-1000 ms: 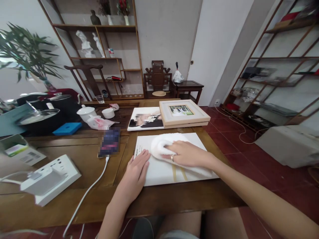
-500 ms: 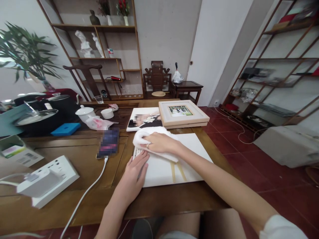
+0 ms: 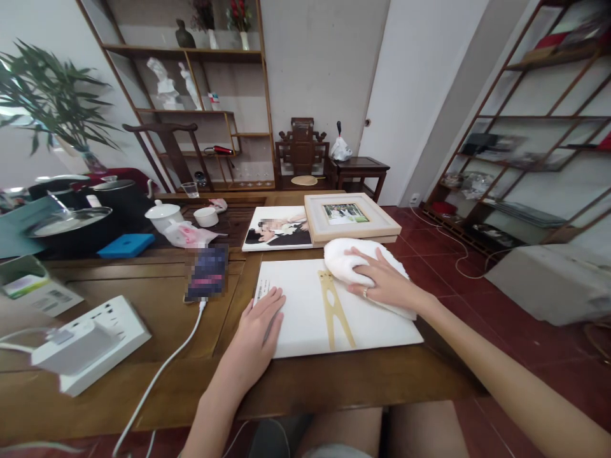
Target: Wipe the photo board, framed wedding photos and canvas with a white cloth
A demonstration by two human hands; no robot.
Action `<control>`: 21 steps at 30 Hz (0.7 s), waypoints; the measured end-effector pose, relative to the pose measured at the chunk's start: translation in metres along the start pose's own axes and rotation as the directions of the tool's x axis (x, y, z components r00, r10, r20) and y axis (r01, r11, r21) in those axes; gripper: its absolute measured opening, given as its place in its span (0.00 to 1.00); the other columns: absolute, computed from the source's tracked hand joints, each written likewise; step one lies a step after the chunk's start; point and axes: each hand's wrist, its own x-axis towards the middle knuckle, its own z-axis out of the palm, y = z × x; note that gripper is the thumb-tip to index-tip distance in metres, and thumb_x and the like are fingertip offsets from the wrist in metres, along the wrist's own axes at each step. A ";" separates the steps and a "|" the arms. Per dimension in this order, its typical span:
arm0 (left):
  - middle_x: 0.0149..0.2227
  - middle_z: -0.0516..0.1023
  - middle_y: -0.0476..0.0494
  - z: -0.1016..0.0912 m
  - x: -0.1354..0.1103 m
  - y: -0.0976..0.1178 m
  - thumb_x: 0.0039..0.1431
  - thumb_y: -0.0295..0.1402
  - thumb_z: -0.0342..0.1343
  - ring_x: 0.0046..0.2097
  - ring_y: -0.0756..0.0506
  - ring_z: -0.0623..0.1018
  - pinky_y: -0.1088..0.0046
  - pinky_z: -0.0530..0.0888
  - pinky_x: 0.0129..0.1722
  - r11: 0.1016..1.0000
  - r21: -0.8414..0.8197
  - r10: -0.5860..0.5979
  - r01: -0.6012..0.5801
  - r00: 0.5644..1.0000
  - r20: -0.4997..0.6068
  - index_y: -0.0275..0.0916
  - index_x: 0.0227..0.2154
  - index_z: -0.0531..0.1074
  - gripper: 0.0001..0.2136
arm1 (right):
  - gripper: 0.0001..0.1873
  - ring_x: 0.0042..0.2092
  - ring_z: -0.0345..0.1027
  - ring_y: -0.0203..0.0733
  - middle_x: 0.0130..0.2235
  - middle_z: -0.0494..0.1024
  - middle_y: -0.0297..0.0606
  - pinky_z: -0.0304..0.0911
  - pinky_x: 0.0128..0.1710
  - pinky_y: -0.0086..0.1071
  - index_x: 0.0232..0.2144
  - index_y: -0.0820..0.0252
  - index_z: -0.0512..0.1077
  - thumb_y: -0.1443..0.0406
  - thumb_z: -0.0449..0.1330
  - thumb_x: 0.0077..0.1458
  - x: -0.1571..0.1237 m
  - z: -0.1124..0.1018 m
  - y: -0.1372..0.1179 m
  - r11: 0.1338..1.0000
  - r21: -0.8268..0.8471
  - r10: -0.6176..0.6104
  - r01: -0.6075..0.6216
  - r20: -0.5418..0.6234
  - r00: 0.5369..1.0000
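Note:
A white panel lies flat near the table's front edge, with a tan A-shaped stand on its face and a small printed label by its left side. My right hand grips a bunched white towel, which rests on the panel's right part and reaches past its far right corner. Flat on the panel's left edge, my left hand has its fingers stretched out and holds nothing. Just beyond the panel is a photo print; beside it sits a pale framed picture.
On the wooden table, a charging phone, a white power strip, a blue box and a plastic bag lie to the left. A lidded white bowl and dark pots stand behind them.
My right hand has moved the towel from the panel's left side to its right side, uncovering the label and the tan stand. My left hand stays in place.

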 end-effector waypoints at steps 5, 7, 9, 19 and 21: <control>0.57 0.69 0.38 0.000 0.000 0.000 0.63 0.31 0.43 0.60 0.40 0.66 0.50 0.61 0.59 1.000 0.010 0.006 -0.006 1.000 -0.003 0.38 0.51 0.69 0.17 | 0.26 0.66 0.33 0.53 0.64 0.54 0.44 0.28 0.60 0.61 0.48 0.58 0.70 0.74 0.49 0.46 -0.006 0.006 0.002 0.994 -0.059 -0.092 0.091 -0.010 0.996; 0.57 0.69 0.38 0.000 0.000 -0.001 0.63 0.32 0.43 0.60 0.40 0.66 0.50 0.62 0.58 1.000 0.016 0.011 -0.010 1.000 -0.003 0.37 0.51 0.69 0.17 | 0.29 0.66 0.34 0.50 0.63 0.57 0.44 0.31 0.61 0.58 0.48 0.60 0.69 0.75 0.47 0.41 -0.013 0.000 0.001 0.993 -0.036 -0.109 0.110 0.036 0.993; 0.57 0.69 0.38 0.001 0.000 -0.001 0.63 0.32 0.43 0.60 0.40 0.66 0.49 0.62 0.58 1.000 0.020 0.017 -0.017 1.000 -0.006 0.37 0.51 0.69 0.17 | 0.28 0.66 0.36 0.50 0.62 0.60 0.44 0.34 0.62 0.55 0.46 0.61 0.70 0.75 0.47 0.41 -0.026 -0.010 -0.001 0.993 0.009 -0.119 0.119 0.101 0.988; 0.57 0.69 0.37 0.001 0.000 -0.002 0.64 0.32 0.41 0.60 0.40 0.66 0.49 0.63 0.58 0.995 0.076 0.064 -0.063 0.998 -0.012 0.35 0.52 0.68 0.18 | 0.23 0.65 0.39 0.47 0.62 0.59 0.30 0.39 0.63 0.48 0.37 0.54 0.73 0.77 0.47 0.42 -0.095 -0.038 -0.025 0.975 0.215 -0.135 0.056 0.378 0.916; 0.57 0.69 0.37 0.000 0.000 -0.002 0.64 0.32 0.41 0.60 0.40 0.66 0.49 0.63 0.57 0.995 0.083 0.060 -0.059 0.998 -0.013 0.35 0.52 0.68 0.18 | 0.23 0.65 0.37 0.48 0.63 0.56 0.32 0.39 0.63 0.49 0.38 0.55 0.72 0.77 0.47 0.43 -0.089 -0.034 -0.022 0.974 0.221 -0.120 0.043 0.352 0.928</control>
